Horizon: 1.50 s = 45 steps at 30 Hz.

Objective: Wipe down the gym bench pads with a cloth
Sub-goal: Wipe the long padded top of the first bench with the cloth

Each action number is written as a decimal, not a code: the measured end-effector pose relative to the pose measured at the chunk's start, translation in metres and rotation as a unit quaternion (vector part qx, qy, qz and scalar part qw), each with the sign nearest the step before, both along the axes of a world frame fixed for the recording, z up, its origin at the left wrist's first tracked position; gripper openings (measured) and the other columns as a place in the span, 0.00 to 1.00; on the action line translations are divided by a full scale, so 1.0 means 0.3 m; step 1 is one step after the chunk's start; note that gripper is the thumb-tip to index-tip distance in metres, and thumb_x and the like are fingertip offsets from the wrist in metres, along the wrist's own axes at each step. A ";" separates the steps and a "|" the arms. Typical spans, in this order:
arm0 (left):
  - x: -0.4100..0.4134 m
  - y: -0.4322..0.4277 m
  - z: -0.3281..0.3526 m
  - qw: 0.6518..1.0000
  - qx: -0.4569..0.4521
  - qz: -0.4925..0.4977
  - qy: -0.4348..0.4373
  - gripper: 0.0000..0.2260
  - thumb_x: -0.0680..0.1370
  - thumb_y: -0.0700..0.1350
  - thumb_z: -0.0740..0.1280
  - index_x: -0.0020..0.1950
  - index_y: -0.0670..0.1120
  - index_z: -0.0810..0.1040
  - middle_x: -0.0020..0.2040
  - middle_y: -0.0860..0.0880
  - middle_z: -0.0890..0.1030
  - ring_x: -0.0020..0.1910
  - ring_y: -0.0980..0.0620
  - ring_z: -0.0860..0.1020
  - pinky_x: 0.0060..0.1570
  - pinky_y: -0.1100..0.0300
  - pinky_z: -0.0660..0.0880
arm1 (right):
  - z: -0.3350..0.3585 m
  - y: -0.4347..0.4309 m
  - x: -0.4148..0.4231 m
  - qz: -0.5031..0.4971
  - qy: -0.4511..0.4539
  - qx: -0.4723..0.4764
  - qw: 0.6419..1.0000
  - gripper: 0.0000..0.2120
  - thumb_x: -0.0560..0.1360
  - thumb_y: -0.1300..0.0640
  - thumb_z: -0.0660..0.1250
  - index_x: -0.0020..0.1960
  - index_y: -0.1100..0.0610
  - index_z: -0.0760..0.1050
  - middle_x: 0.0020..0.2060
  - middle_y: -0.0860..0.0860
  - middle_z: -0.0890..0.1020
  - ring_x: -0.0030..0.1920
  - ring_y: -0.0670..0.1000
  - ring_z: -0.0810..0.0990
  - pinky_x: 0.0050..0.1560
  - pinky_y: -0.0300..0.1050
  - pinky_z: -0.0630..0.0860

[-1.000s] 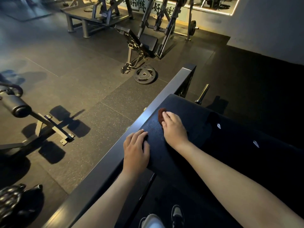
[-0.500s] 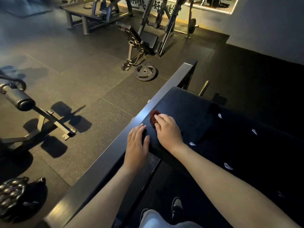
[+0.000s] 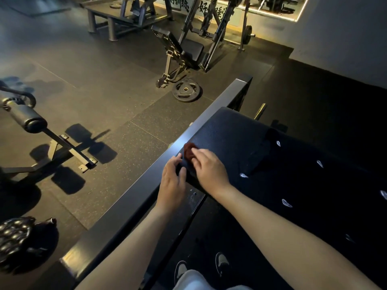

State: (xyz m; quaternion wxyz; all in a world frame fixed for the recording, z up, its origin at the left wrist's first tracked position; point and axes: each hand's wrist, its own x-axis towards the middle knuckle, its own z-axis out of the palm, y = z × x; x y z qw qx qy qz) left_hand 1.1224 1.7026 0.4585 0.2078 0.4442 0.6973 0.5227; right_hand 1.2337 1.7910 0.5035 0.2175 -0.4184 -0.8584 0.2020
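On my feed the black bench pad (image 3: 230, 130) bears a dark red cloth (image 3: 188, 152), pressed under the right hand (image 3: 209, 169). Just left of that grip runs the steel frame rail (image 3: 144, 187).

Two bare arms reach forward and draw close together at the hands. The left forearm (image 3: 125, 237) runs up from the lower edge, its wrist straight; the left hand (image 3: 172, 182) lies palm down, fingers loosely extended and together, thumb spread to the right, resting on the near left corner of the pad (image 3: 230, 130). The right forearm (image 3: 289, 229) comes in from the lower right, the wrist bent slightly inward. The right hand (image 3: 209, 170) is palm down just beside the left, its fingers flat on a dark red cloth (image 3: 188, 151).
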 end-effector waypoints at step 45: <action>0.322 0.030 0.046 0.974 -0.089 0.159 0.132 0.17 0.84 0.49 0.59 0.73 0.53 0.72 0.73 0.56 0.69 0.66 0.50 0.63 0.63 0.54 0.69 | -0.073 -0.099 0.417 0.065 0.017 0.143 0.987 0.15 0.79 0.54 0.64 0.61 0.58 0.80 0.53 0.52 0.82 0.55 0.55 0.77 0.59 0.53 0.74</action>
